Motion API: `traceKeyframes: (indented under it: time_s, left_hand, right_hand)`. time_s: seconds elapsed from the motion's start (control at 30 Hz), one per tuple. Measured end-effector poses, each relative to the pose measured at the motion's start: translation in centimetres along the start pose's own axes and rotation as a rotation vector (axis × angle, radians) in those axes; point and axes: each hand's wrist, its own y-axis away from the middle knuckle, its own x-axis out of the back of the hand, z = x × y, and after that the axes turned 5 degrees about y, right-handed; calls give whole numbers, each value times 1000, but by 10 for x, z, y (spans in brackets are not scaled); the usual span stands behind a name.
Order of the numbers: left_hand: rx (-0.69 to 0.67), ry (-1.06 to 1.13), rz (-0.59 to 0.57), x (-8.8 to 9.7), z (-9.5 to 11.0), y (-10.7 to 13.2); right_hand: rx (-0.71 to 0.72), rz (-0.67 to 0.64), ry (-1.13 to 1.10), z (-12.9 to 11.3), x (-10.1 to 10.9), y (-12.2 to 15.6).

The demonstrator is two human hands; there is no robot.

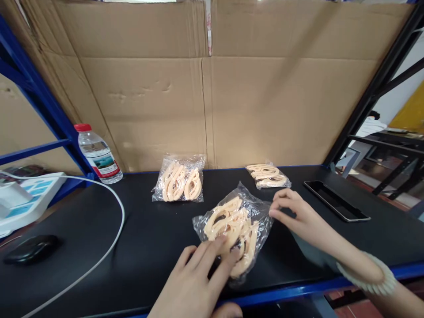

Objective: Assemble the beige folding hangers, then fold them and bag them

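A clear plastic bag (217, 234) of cream-coloured, loop-shaped pieces (228, 216) lies near the front edge of the black table. My left hand (198, 274) rests on the bag's lower side, its fingers stretched out and touching the pieces through the plastic. At the bag's right edge, my right hand (294, 214) pinches the plastic between thumb and fingers. Behind it, by the cardboard, lie two similar items: a bag of the same pieces (180, 179) left of centre and a flatter bag (266, 175) to the right.
A dark phone (334, 201) lies on the table (149, 238) at right. On the left are a water bottle (99, 154), a black mouse (31, 249), a white cable (121, 207) and a white power strip (29, 198). A cardboard wall (265, 97) closes the back.
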Motion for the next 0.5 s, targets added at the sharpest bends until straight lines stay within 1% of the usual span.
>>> traceKeyframes:
  time_s: [0.07,0.1,0.17,0.2,0.23,0.27,0.33,0.37,0.4,0.43,0.47,0.5]
  left_hand:
    - [-57,66,43,5,4,2]
    - [-54,113,46,10,5,2]
    - [-87,329,34,22,2,-4]
    - [-29,446,1,27,-2,-9]
    - [110,533,-40,32,-8,-15]
    - [202,601,-21,34,-17,-21]
    - [404,735,-26,32,-37,-35]
    - [528,825,-8,27,-48,-43]
    - [679,932,25,22,-59,-51]
    - [827,1039,33,15,-68,-59]
    - [952,1163,4,8,-76,-67]
    - [1040,1289,-26,1,-83,-75]
  right_hand:
    - [9,-18,-32,17,2,-18]
    - [16,-42,-55,24,2,-26]
    - [-11,-64,-114,35,1,-39]
    - [-53,-65,-147,38,0,-43]
    - [-113,-75,-180,41,-1,-46]
    - [-184,-98,-208,43,-2,-47]
    - [-311,-218,-246,42,-4,-49]
    - [-348,-294,-265,40,-5,-49]
    - [-366,-359,-291,37,-5,-49]
    - [-370,-409,-329,33,-6,-49]
    - [-364,-451,-382,29,-6,-50]
    - [-358,-494,-445,26,-6,-51]
